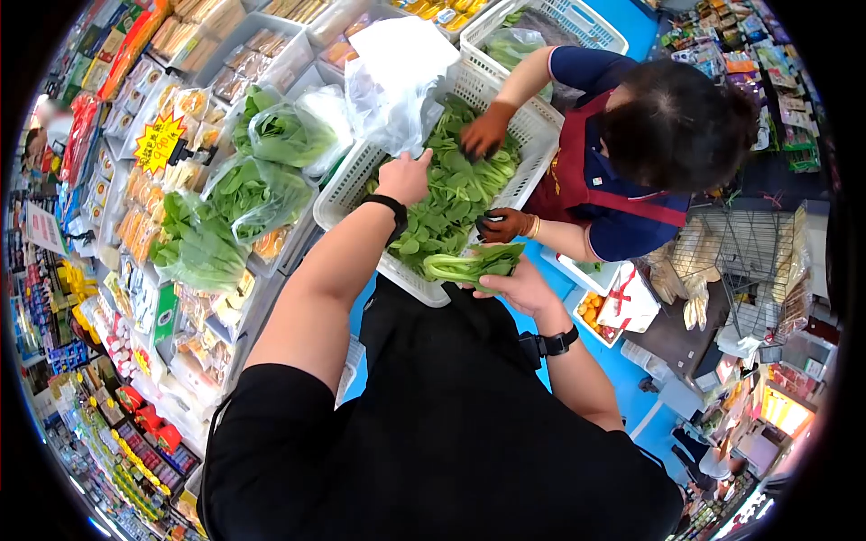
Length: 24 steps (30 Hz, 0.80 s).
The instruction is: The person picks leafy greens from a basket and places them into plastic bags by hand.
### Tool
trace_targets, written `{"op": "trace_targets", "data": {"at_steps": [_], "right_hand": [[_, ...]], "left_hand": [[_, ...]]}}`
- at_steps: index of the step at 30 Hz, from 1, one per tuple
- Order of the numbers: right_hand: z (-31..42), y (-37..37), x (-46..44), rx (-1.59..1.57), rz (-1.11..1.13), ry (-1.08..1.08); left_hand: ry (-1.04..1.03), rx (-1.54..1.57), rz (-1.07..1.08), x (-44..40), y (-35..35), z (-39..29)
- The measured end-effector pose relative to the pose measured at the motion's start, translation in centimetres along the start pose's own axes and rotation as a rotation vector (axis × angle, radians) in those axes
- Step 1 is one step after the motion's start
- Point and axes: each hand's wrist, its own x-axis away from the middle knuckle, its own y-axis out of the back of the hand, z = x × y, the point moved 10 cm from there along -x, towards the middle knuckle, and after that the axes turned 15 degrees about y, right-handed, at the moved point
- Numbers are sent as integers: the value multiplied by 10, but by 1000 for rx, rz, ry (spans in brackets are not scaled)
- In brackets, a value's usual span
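Note:
My right hand is closed around a bunch of leafy greens, held over the near edge of a white plastic basket. Loose leafy greens fill that basket. My left hand is at the basket's left side, its fingers closed at the lower edge of a clear plastic bag. The fingertips are partly hidden against the bag. Opposite me, a co-worker's gloved hand reaches into the greens, and their other gloved hand is at the basket's right rim.
Bagged greens lie on the packed display shelf to the left, beside a yellow price sign. Another white basket stands beyond. A co-worker leans in from the right. A box of orange fruit and a wire cart are at right.

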Motion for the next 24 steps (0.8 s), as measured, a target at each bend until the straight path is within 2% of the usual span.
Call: {"op": "trace_targets", "data": {"at_steps": [5, 10, 12, 13, 14, 16, 18, 20, 22, 24], "right_hand": [[0, 3, 9, -34, -79, 16], [-3, 1, 1, -53, -69, 3], [-5, -2, -6, -71, -83, 5], [-4, -4, -12, -100, -74, 36], [-3, -7, -17, -128, -66, 65], [-1, -12, -31, -154, -82, 124], [4, -18, -49, -174, -91, 179], [19, -21, -74, -48, -119, 281], [48, -35, -106, 86, -85, 393], [85, -53, -140, 249, -86, 530]], "left_hand": [[90, 81, -65, -50, -15, 31], [131, 314, -215, -44, 31, 62], [150, 540, -574, -11, 77, 90], [175, 601, -676, 1, 87, 106], [173, 597, -673, 3, 92, 117], [295, 744, -653, 6, 92, 154], [265, 775, -700, 2, 85, 172], [239, 802, -756, 6, 87, 182], [198, 984, -729, 9, 91, 184], [221, 1023, -713, 7, 89, 187]]}}
